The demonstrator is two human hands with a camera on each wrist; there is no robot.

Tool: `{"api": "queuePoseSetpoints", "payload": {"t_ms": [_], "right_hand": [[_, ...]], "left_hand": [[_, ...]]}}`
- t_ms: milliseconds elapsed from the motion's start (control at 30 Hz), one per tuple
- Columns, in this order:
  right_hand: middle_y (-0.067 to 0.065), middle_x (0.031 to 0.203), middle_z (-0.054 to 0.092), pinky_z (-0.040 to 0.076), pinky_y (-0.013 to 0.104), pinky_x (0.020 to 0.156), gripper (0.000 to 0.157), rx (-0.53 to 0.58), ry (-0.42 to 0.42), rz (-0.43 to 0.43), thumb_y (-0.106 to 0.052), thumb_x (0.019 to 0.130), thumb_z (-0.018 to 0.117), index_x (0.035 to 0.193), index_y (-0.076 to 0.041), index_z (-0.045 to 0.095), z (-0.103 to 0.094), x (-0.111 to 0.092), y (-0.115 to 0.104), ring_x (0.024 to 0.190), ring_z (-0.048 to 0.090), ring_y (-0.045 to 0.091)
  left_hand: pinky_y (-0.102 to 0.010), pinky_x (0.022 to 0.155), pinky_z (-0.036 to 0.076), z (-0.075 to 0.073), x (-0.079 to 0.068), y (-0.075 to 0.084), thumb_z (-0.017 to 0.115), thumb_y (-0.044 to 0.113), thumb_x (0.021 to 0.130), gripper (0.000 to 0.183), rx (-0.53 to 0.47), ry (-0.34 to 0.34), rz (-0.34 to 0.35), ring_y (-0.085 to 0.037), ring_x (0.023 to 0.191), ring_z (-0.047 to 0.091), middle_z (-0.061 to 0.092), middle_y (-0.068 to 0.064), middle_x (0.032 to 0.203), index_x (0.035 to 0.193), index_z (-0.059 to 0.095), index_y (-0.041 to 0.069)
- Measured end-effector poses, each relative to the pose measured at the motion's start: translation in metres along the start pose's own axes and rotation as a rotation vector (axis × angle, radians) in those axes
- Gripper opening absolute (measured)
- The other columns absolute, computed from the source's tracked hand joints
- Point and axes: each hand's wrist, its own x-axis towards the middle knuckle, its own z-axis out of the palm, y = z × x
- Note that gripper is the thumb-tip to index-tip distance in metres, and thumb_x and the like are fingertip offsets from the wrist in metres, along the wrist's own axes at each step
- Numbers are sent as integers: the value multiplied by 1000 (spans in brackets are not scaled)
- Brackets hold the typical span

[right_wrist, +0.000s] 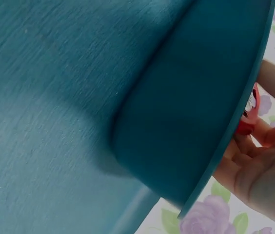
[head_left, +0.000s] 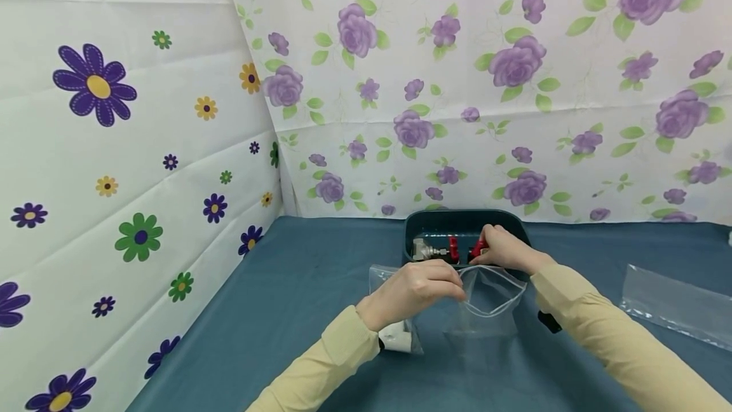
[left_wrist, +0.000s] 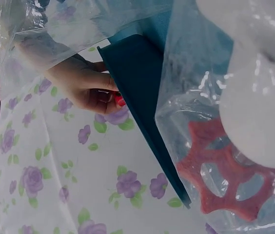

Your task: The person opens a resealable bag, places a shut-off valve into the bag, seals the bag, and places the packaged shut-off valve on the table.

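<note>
My left hand point(head_left: 414, 290) pinches the rim of a clear zip bag point(head_left: 486, 323), whose mouth gapes toward the dark teal basin point(head_left: 509, 216). Inside that basin, my right hand point(head_left: 509, 252) grips a red-handled valve point(head_left: 478, 248); the red part also shows between the fingers past the basin's edge in the right wrist view, while the rest of it is hidden. Left of it in the basin lie a metal fitting point(head_left: 424, 250) and another red handle point(head_left: 454, 249). No contents are visible in the zip bag.
Beside my left wrist lies a filled clear bag point(head_left: 414, 336); the left wrist view shows a red handwheel point(left_wrist: 215, 170) and a white rounded part point(left_wrist: 259, 117) in it. A flat clear bag point(head_left: 675, 304) lies at the right. Flowered cloth point(head_left: 412, 81) hangs behind the blue-covered table point(head_left: 297, 285).
</note>
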Motion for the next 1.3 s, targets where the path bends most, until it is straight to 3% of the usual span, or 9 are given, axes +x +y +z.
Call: {"api": "queuePoseSetpoints", "payload": {"t_ms": [100,333,633,900,1133,1300], "right_hand": [[12,83,39,36,35,57,40,-2,16,25,-22,75,76,86,-3,43,-2,-3,1,71,41,24],[15,86,36,37,34,52,28,-27,65,34,-7,75,67,88,-2,44,-19,-6,-1,64,42,23],[17,90,43,41,33,55,31,-6,109,-14,-9,77,67,98,5,50,-40,-14,-5,70,45,24],[15,87,50,43,37,60,28,-1,182,-83,-11,79,66,96,7,55,-64,-28,-18,75,47,26],[7,76,54,43,33,51,21,35,204,-91,-12,79,67,91,3,58,-82,-43,-30,59,50,18],[12,87,57,48,31,53,30,103,223,-75,-17,81,67,102,4,59,-94,-54,-38,61,57,16]], "left_hand": [[-14,84,37,1,1,0,64,-3,82,14,0,3,5,-7,89,55,61,0,90,85,68,9],[-14,85,37,1,5,-1,65,-4,81,13,14,5,11,-8,89,55,61,-1,89,84,68,9],[-15,87,36,4,10,-1,64,-2,82,12,14,-7,21,-7,90,55,61,0,90,85,69,9],[-15,88,35,4,16,-2,64,-2,82,12,25,-22,24,-8,89,55,61,0,90,84,69,10],[-13,86,35,4,21,-2,64,0,83,11,-3,-74,7,-7,90,54,61,0,91,87,69,9],[-12,85,35,4,24,-2,63,0,84,11,10,-74,0,-6,89,54,61,1,91,86,69,10]]}}
